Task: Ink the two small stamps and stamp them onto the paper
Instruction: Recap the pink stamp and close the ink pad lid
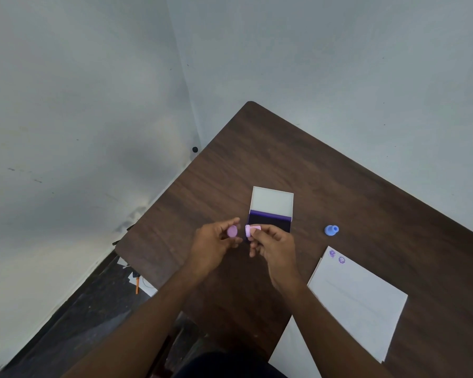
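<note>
My left hand [216, 242] pinches a round pink cap [232, 231] between thumb and fingers. Just to its right, my right hand [271, 244] grips a small pink stamp [251, 230] held sideways, a small gap from the cap. Both hover above the table, in front of an open ink pad [271, 223] with a dark purple pad and a raised white lid. A blue stamp [331, 230] stands on the table to the right. White paper [358, 298] lies at the right, with two purple prints [337, 257] at its far corner.
The dark wooden table [284, 165] stands in a room corner with grey walls. Its left edge runs diagonally close to my left arm. Below it, on the dark floor, lie scraps and an orange pen [137, 286]. A second white sheet [295, 350] hangs over the near edge.
</note>
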The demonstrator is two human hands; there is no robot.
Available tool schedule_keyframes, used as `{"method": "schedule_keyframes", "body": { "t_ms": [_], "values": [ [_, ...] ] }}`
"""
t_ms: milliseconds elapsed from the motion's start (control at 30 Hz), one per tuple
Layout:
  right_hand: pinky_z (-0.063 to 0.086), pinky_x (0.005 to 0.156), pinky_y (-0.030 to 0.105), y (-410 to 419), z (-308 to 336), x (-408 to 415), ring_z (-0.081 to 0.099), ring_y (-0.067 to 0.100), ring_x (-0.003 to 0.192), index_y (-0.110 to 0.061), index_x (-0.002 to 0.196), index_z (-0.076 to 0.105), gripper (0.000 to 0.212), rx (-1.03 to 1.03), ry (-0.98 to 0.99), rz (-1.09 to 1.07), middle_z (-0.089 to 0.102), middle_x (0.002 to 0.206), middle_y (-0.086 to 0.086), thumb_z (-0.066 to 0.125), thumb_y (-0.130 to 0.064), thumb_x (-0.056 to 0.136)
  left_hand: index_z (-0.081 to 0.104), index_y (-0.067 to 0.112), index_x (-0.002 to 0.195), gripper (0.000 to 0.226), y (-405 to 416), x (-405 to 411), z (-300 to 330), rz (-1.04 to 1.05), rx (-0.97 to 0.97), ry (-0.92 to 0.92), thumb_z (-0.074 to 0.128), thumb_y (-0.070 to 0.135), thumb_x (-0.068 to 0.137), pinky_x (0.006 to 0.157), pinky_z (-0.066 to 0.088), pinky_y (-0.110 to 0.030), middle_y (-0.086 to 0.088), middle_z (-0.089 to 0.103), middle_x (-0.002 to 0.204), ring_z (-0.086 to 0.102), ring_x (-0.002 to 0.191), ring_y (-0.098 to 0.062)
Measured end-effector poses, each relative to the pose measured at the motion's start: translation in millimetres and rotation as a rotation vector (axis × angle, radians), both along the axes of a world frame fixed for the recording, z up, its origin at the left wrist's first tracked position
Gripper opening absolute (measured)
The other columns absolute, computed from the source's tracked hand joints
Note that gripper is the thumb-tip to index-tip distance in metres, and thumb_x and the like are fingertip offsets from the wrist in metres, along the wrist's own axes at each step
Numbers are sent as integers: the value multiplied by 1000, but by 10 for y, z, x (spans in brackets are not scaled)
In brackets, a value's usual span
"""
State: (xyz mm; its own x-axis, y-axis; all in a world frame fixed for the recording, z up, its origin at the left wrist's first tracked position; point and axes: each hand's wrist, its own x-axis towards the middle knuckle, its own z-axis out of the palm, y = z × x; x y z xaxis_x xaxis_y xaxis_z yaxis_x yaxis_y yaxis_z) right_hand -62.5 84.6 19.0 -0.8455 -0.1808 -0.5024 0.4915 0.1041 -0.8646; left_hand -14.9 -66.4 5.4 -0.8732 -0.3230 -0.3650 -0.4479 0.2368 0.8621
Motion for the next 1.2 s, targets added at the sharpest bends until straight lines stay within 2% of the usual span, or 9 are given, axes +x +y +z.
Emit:
{"method": "schedule_keyframes", "body": {
  "t_ms": [100,200,333,467,567,700,833,967,1200],
  "values": [
    [56,58,30,-11,6,9,62,20,54,-19,88,75,15,28,44,25,73,70,6,76,-30,78,63,11,125,44,35,-36,-11,-53,-118,-11,73,6,82,75,45,1,-6,71,116,63,84,2],
    [53,56,21,-27,2,32,62,16,52,-18,89,75,21,59,70,43,73,69,3,76,-35,77,61,10,128,39,78,-56,12,-84,-177,-18,67,15,89,68,35,10,-9,69,119,62,90,-5],
    [53,58,21,-8,-25,44,63,15,54,-20,90,75,24,96,123,43,75,73,0,76,-39,76,58,11,130,42,148,-74,74,-132,-130,6,66,18,90,73,39,6,-8,68,120,58,93,-3],
    [58,64,27,66,-59,30,67,19,61,-22,93,75,25,125,141,37,75,76,-3,75,-41,77,52,16,137,44,185,-86,164,-135,23,-17,62,22,94,88,46,-9,4,64,125,62,108,-7],
    [60,69,33,91,-66,22,69,21,65,-21,94,74,26,113,118,25,76,81,-2,75,-41,77,46,17,141,46,194,-93,233,-112,120,-32,56,25,97,85,45,-5,10,58,128,57,110,-1],
    [60,68,35,81,-39,22,69,25,66,-20,94,75,19,53,103,-26,76,81,1,75,-32,79,57,11,131,37,212,-105,298,-31,184,1,61,14,94,80,48,-7,3,67,120,64,97,7],
    [59,70,44,94,-2,-16,68,35,70,-16,96,75,17,-6,77,-37,76,82,8,74,-25,80,64,10,122,34,194,-105,316,38,294,23,68,9,88,71,50,-8,9,73,101,69,91,3],
    [60,74,46,110,30,-50,69,34,72,-16,95,75,17,10,57,-15,76,82,7,74,-23,81,67,9,111,30,161,-99,309,78,319,20,74,11,82,65,50,-7,14,76,87,71,83,0],
    [59,77,49,100,59,-58,70,32,73,-19,92,76,25,2,28,-1,76,81,5,77,-35,73,74,10,102,23,132,-99,303,81,305,56,77,10,79,70,54,-14,3,77,92,73,85,-11]
  ]
}}
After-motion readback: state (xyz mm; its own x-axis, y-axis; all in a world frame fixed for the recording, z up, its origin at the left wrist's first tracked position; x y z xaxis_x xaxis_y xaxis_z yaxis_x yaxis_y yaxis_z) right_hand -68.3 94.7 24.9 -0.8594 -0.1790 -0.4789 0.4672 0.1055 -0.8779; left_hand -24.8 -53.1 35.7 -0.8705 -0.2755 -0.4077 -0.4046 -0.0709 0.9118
